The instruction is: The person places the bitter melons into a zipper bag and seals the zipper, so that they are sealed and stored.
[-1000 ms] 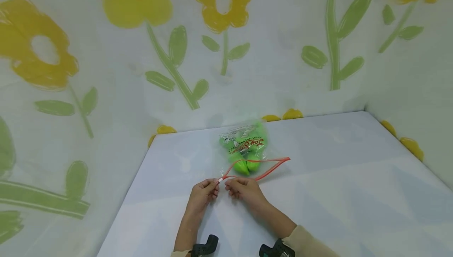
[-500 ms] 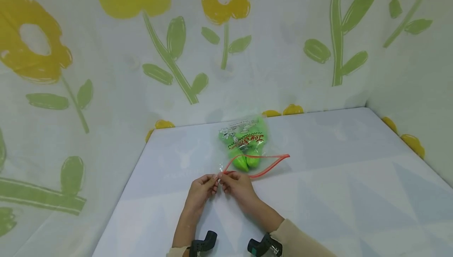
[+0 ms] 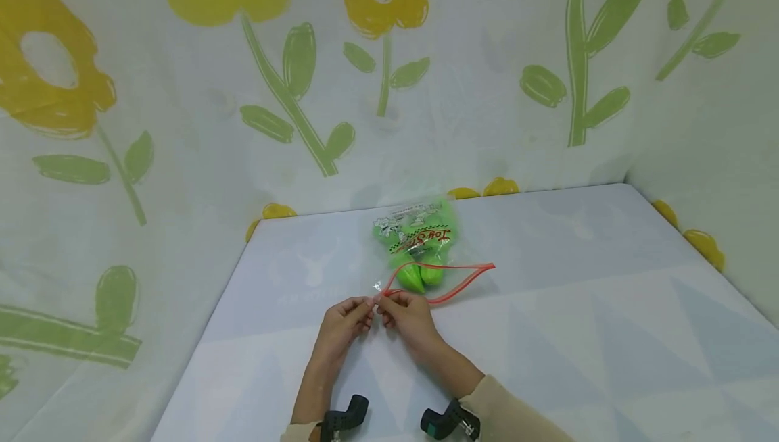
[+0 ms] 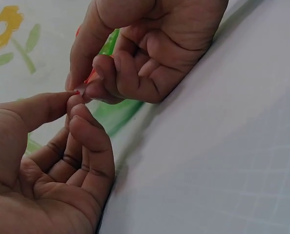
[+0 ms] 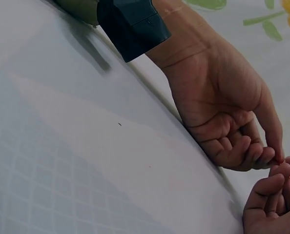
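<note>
A clear zip bag with red zip edges and printed lettering lies on the table in the head view. Bright green objects show through it; their kind is unclear. Its red zip gapes in a loop toward the right. At the zip's near left end, my left hand pinches the corner between thumb and forefinger. My right hand pinches the same end, fingertips against the left ones. In the left wrist view a small white piece peeks out between the fingertips; the fingers mostly hide it.
The bag rests on a white table with pale blue triangles, close to its back edge. Behind stands a white curtain printed with yellow flowers. Black wrist cameras sit on both forearms.
My right hand has moved left from beside the zip end and now pinches it against the left fingertips. The white piece at the zip end is covered in the head view.
</note>
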